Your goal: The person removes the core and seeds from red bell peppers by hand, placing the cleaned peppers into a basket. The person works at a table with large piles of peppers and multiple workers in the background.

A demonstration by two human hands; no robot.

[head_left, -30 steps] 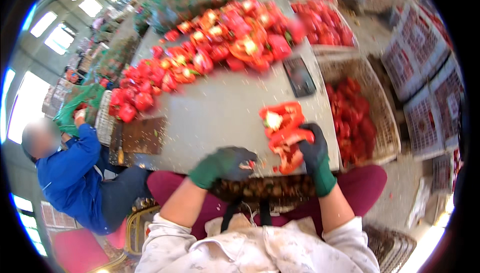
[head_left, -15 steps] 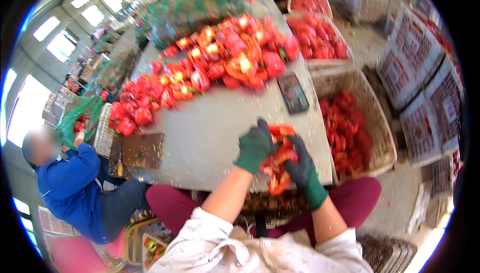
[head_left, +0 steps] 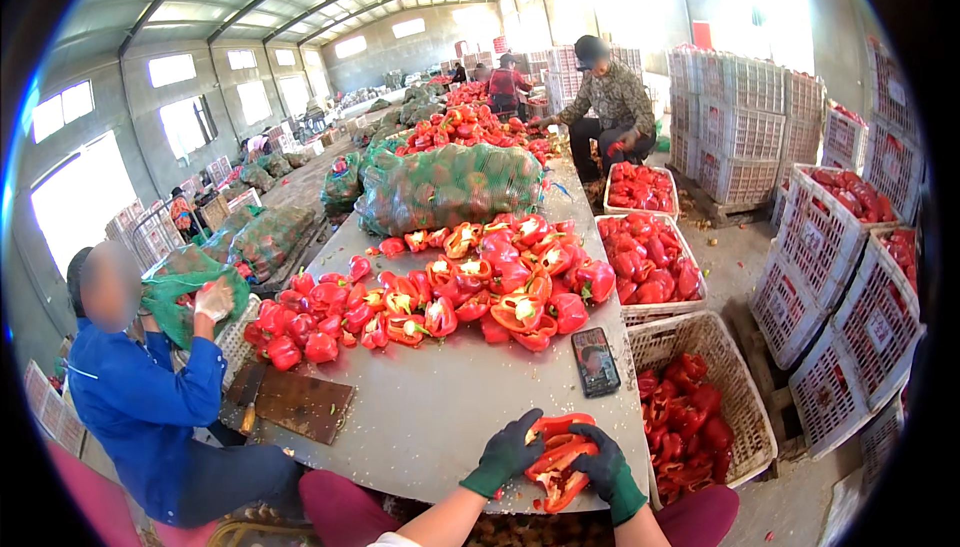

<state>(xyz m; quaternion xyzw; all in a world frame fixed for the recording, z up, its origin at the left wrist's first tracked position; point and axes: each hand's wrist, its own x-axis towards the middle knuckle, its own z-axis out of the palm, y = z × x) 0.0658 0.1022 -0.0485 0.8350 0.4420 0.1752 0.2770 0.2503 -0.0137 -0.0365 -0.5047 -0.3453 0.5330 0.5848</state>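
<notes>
Both my hands, in green gloves with dark palms and fingers, are over the near edge of the table (head_left: 400, 437). Between them are cut pieces of red bell pepper (head_left: 556, 459), opened so that the pale inside shows. My left hand (head_left: 508, 452) is closed on the left side of the pieces. From the right, my right hand (head_left: 606, 467) grips them, its fingers curled over the top. How many pieces each hand holds cannot be told. Beyond them lies a heap of red bell peppers (head_left: 500, 282), several cut open.
A phone (head_left: 596, 362) lies right of the heap. At left are a knife (head_left: 252, 397) and a brown board (head_left: 302, 407). A crate (head_left: 748, 417) of peppers stands beside the table's right edge. A full green net sack (head_left: 450, 187) lies behind. A person in blue (head_left: 150, 387) sits at left.
The view has tilted up, showing more of the hall, and my hands sit lower in the picture. The pepper pieces stay between my hands. The person in blue has raised a hand at the green net.
</notes>
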